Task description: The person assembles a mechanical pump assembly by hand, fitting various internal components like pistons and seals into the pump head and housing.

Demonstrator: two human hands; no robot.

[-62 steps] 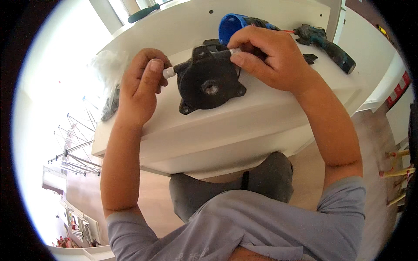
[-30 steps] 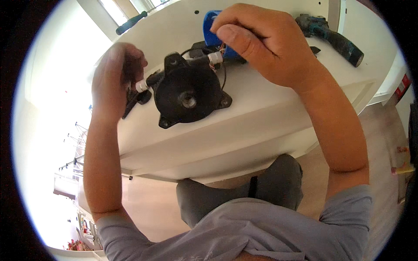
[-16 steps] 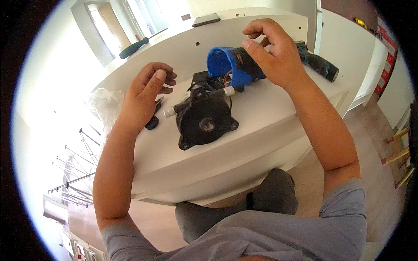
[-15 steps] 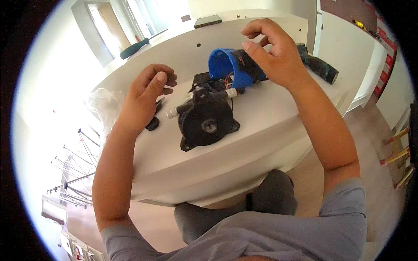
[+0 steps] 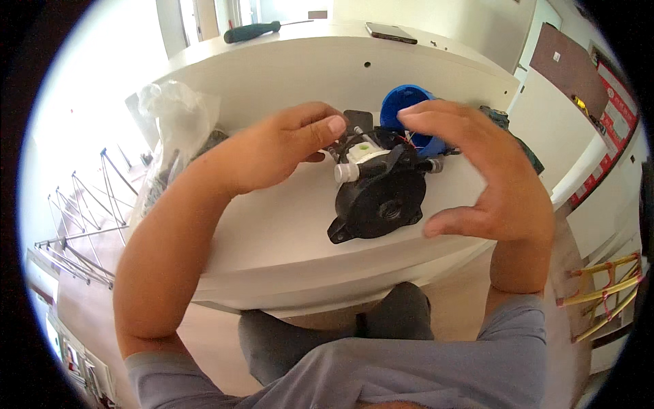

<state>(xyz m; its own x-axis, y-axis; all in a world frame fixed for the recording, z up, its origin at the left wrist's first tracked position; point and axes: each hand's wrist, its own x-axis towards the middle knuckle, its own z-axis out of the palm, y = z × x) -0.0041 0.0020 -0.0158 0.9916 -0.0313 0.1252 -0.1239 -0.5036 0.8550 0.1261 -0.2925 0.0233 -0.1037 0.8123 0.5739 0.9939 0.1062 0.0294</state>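
A black round pump-like housing with mounting ears and two light pipe fittings lies on the white desk. Behind it, joined by thin wires, is a blue cylindrical casing. My left hand hovers at the housing's left rear, fingers stretched and loosely curved, nothing visible in them. Whether its fingertips touch the unit I cannot tell. On the other side my right hand is spread wide, thumb near the housing's right edge and fingers in front of the blue casing. It holds nothing.
A green-handled screwdriver and a phone rest on the raised ledge. A clear plastic bag stands at the left. Behind my right hand lies a dark green power tool, partly hidden. Folding metal frames are on the floor at left.
Both hands have come in toward the housing, the right one dropping from above the blue casing to the right side. The view has shifted, and the housing is turned slightly.
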